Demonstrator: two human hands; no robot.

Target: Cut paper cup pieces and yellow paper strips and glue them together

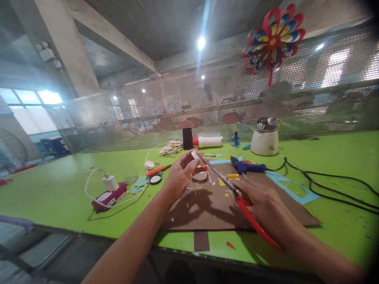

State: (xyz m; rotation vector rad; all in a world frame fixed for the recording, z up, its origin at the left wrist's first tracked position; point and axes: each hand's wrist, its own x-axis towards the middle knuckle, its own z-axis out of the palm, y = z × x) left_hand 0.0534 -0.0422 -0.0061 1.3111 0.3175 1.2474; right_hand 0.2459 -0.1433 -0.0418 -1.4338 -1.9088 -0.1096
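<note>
My left hand (pixel 180 173) pinches a small white paper piece (pixel 195 155) above a brown cardboard sheet (pixel 207 207). My right hand (pixel 263 201) grips red-handled scissors (pixel 227 183), whose blades point up and left and meet the paper piece. A white paper disc (pixel 200 176) and small paper scraps lie on the cardboard under the hands.
The green table (pixel 59 189) carries a blue glue gun (pixel 245 167) with a black cable (pixel 325 181), a white kettle (pixel 264 137), a light blue paper cutout (pixel 291 188), a tape roll (pixel 155 179), a charger and pink device (pixel 108 195), and paper circles. A paper pinwheel (pixel 272 37) hangs on the mesh fence.
</note>
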